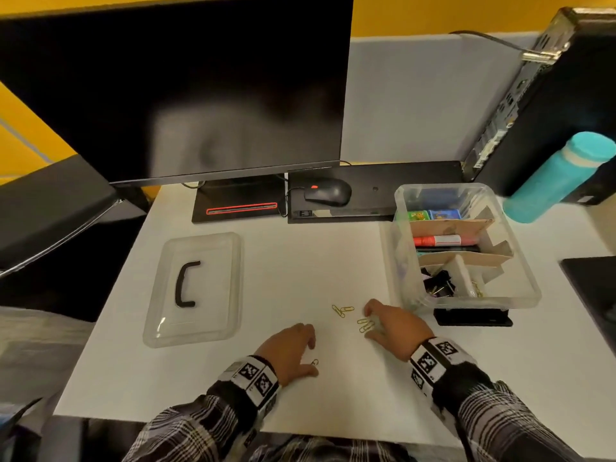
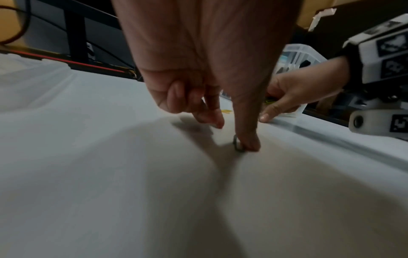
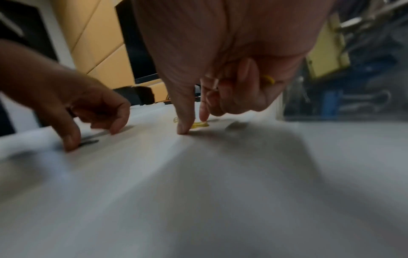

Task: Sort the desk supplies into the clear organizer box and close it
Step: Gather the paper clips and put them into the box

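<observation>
Lid [image 1: 193, 288] left, mouse [image 1: 328, 192] behind; both hands seemingly pinch paper clips [image 1: 365, 325].

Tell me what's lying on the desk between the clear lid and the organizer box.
In the head view, gold paper clips, with bare white desk beyond them.

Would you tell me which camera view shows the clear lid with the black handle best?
The head view: the clear lid lies whole on the desk, left of both hands, handle up. Neither wrist view shows it.
</observation>
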The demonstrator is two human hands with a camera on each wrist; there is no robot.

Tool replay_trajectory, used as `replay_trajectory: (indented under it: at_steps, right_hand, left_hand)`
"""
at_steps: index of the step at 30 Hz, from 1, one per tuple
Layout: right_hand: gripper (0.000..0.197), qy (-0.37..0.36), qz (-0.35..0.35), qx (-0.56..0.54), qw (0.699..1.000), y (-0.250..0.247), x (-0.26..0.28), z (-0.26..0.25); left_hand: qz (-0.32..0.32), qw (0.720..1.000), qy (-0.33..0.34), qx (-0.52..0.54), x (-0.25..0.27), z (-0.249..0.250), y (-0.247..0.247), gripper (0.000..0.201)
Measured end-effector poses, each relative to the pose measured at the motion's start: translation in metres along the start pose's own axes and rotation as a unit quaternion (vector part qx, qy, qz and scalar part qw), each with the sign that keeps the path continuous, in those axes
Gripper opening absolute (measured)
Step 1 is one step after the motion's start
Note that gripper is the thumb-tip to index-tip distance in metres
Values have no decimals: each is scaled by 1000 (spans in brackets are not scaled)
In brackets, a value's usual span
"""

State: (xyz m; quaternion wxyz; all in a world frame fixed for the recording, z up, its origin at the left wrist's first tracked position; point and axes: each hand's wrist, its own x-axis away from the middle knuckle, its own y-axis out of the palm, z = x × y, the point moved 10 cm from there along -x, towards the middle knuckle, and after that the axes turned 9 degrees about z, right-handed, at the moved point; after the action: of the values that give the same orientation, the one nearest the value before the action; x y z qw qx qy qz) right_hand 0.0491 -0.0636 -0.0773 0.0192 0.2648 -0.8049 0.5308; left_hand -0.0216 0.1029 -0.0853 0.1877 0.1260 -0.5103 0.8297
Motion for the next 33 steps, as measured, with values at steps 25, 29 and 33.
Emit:
replay_trajectory:
  at_steps: [25, 29, 33]
  right_hand:
    - [29, 217, 64, -522, 822, 10, -5, 20]
    - [16, 115, 95, -199, 969, 2, -14, 8]
    - [21, 122, 56, -42, 990, 9, -16, -2]
  left_hand:
    - [95, 878, -132, 450, -49, -18, -29, 14]
    - [67, 776, -162, 606, -57, -6, -30, 25]
    - [36, 721, -195, 665, -64, 4, -25, 8]
